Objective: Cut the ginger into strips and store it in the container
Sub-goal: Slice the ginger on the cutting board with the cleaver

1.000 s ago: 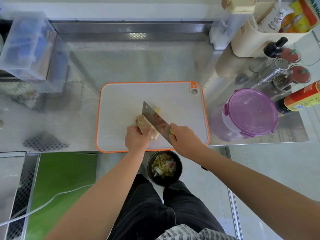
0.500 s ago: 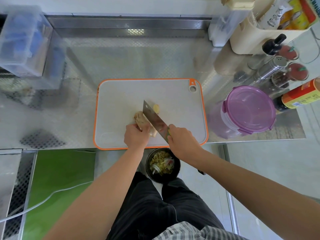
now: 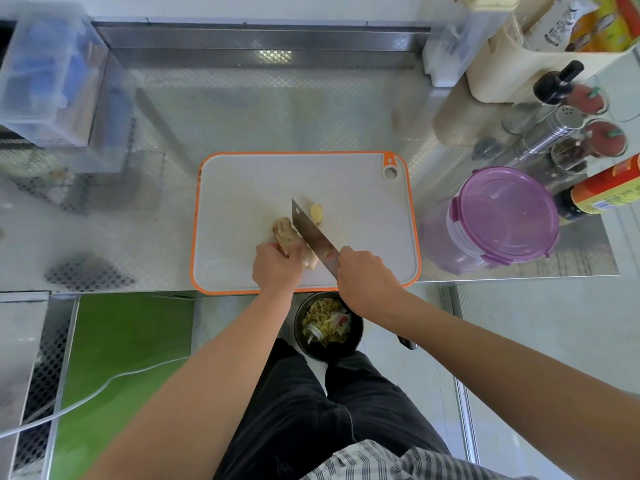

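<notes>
Two bare hands on a white cutting board, rounded corners, orange rim, hang-hole at far right corner. Left hand curled down on the big ginger piece, knobbly, tan-skinned, lying near board centre toward the near edge; fingers closed over its near end. Right hand wrapped tight round the handle of a cleaver, broad rectangular steel blade, flat and reflective, running diagonally with edge down along the ginger's right side, touching it. Smaller ginger chunk, pale yellow cut face, just beyond the blade on the right. Round storage container with translucent purple clip-on lid, shut, on the stainless counter right of the board, apart from it. Counter surface embossed with a fine dimple pattern. Black round bowl of shredded scraps below the counter edge, between the forearms. Steel shaker and red-labelled bottle at far right.
</notes>
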